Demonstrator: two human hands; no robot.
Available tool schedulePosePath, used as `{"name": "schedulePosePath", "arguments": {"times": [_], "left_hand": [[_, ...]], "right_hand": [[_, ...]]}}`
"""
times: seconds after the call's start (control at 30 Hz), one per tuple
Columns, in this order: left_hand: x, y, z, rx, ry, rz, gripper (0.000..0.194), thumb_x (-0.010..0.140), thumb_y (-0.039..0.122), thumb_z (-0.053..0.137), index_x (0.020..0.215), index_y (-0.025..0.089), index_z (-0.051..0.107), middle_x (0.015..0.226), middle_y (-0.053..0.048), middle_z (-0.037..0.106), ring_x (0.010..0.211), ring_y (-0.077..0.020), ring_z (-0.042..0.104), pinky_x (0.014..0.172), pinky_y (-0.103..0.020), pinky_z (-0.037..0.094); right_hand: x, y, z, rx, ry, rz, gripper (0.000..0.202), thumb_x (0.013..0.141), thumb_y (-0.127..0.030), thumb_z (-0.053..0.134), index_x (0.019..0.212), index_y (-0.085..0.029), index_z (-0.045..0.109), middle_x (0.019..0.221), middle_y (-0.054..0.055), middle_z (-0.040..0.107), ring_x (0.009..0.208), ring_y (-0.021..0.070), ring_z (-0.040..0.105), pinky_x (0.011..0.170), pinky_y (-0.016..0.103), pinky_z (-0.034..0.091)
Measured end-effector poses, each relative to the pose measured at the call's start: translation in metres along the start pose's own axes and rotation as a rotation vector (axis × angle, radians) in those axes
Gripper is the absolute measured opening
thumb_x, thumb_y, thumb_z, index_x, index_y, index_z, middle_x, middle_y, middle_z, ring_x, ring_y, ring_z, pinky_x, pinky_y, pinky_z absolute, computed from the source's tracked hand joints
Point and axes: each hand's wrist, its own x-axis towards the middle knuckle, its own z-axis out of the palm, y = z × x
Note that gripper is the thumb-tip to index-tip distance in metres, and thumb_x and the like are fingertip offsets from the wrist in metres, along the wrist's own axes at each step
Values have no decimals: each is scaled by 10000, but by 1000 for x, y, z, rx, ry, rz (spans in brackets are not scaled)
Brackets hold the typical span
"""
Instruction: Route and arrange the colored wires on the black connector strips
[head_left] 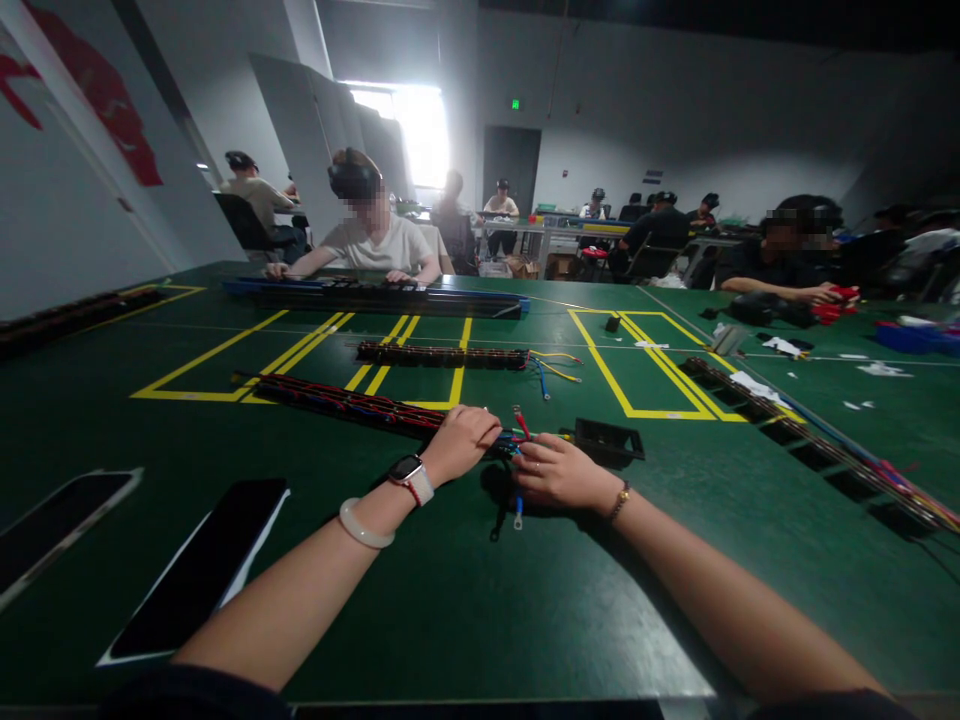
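A long black wiring assembly (352, 404) with red and blue wires lies slantwise on the green table. My left hand (459, 440) is closed over its right end, fingers bent around the wires. Close to its right, my right hand (559, 472) pinches the wire bundle coming out of that end. A red wire with a ring terminal (521, 422) sticks up between my hands, and a blue wire with a terminal (518, 512) hangs below my right fingers. Just behind my right hand is a black rectangular frame (609, 443).
A shorter wired strip (442, 355) lies farther back, and a long blue-black rail (375, 298) sits before a person opposite. Another wired strip (810, 435) runs along the right. Two dark flat devices (202, 565) (64, 525) lie at left. Another person sits at the right.
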Motion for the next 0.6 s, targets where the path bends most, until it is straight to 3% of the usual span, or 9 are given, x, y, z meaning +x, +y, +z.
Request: {"name": "schedulePosePath", "arguments": {"times": [0.07,0.17,0.3,0.4,0.47,0.6], "left_hand": [[1,0,0,-32,3,-10,334,965,305,289,1015,171,590,1063,-91,625,1111,-202,501,992,-362,270],[2,0,1,-92,7,-47,320,959,304,304,1029,178,590,1091,-85,630,1168,-193,486,1041,-366,235],[2,-1,2,-148,-5,-73,297,947,313,341,1047,186,590,1092,-74,636,1083,-186,536,1055,-380,226],[2,-1,1,-162,5,-86,286,941,307,354,1034,187,597,1069,-68,642,1022,-180,557,1054,-383,234],[2,-1,1,-161,8,-83,277,939,300,362,1024,184,599,1059,-68,645,1007,-181,562,1050,-387,242],[3,-2,1,-133,12,-66,281,947,306,347,999,180,593,1030,-57,652,980,-181,575,1032,-399,270]], "right_hand": [[2,-4,2,2,41,109,205,925,-336,480,965,-226,649,1044,38,649,1064,164,514,981,351,312],[9,-11,1,23,203,317,179,909,-337,509,983,-243,642,1027,30,653,1018,176,517,953,358,291],[13,-12,-4,79,409,636,232,893,-318,525,1091,-217,590,1051,71,621,991,187,514,919,352,325],[6,-3,-4,65,502,790,383,886,-346,526,1223,-168,487,1134,122,561,1066,214,487,926,363,347],[-3,6,-2,-5,472,808,456,879,-376,540,1277,-174,447,1221,143,502,1137,241,450,958,392,336],[-21,20,6,-125,288,715,531,854,-425,578,1331,-244,431,1378,131,366,1273,277,347,1030,446,292]]}}
